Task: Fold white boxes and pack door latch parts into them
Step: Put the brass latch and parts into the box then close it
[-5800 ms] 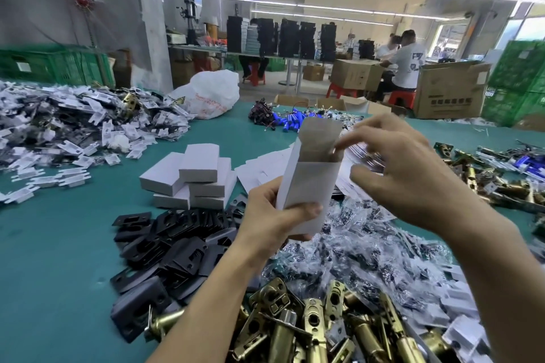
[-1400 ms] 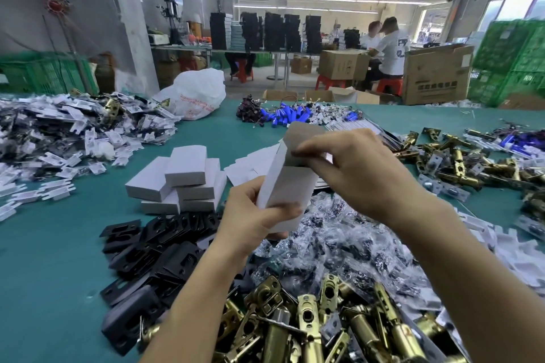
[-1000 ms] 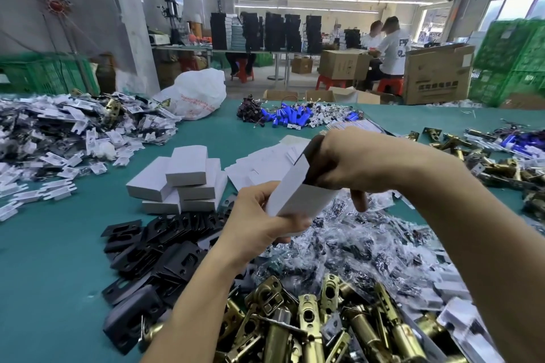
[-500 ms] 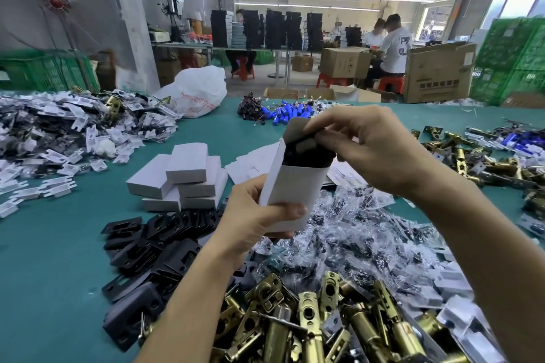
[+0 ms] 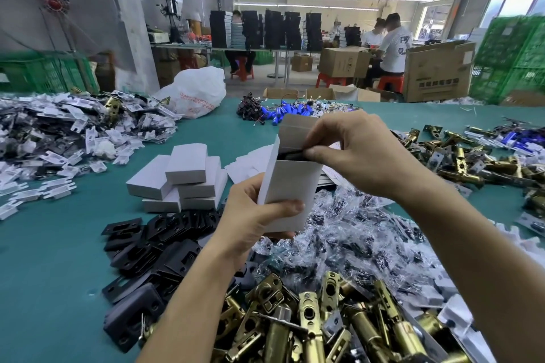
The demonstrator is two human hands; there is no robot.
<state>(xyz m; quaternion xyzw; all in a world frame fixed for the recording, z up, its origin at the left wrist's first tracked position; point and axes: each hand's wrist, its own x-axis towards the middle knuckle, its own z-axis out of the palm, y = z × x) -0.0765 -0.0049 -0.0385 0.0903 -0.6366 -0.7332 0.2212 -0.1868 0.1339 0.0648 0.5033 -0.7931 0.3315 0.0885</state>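
1. Your left hand (image 5: 250, 215) grips the white box (image 5: 290, 186) at centre frame, thumb across its front face, fingers wrapped behind its lower half. The box stands upright, top flap open.
2. Your right hand (image 5: 351, 153) sits at the box mouth, thumb and forefinger pinched together on a black part (image 5: 290, 154) that lies mostly inside the opening.
3. Left of the box, a stack of closed boxes (image 5: 180, 180) rests on the green table (image 5: 44, 259). Flat unfolded blanks (image 5: 250, 160) lie just behind your left hand.
4. Black plates (image 5: 153, 250) are heaped at lower left, touching the stack's near edge.
5. Brass latches (image 5: 309, 321) fill the bottom centre; clear bagged parts (image 5: 348, 239) lie between them and the box.
6. More brass latches (image 5: 472, 162) spread along the right edge.
7. A pile of white-carded parts (image 5: 73, 130) covers the upper left of the table.
8. A white plastic bag (image 5: 196, 91) behind that pile carries red print, too blurred to read.
9. Cardboard cartons (image 5: 436, 71) at upper right bear dark printing you cannot make out.
10. Blue cells (image 5: 292, 112) with wires lie beyond the box.
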